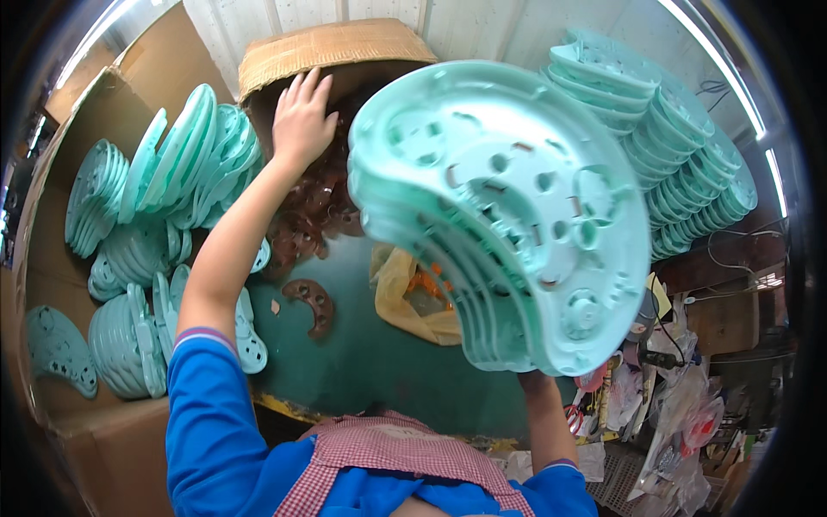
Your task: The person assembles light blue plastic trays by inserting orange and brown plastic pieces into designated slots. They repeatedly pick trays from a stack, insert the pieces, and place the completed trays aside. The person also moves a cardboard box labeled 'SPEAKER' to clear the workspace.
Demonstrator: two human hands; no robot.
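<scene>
My left hand [303, 121] reaches forward with fingers stretched out, over the front of a cardboard box [340, 50] lying on its side. Brown see-through curved plastic parts [314, 202] spill from that box just below the hand. A tall stack of pale-green kidney-shaped plastic shells [517, 185] rises close in front of me, its top piece showing holes, slots and small posts. My right hand [536, 379] is at the near lower edge of this stack. Its fingers are hidden behind the shells, so their grip does not show.
A large cardboard carton [65, 412] at left holds many more green shells. Further stacks [680, 146] stand at far right. On the dark green table [345, 379] lie a single brown part [310, 308] and a yellowish bag [396, 306] of orange bits. Tools and plastic bags clutter the right side.
</scene>
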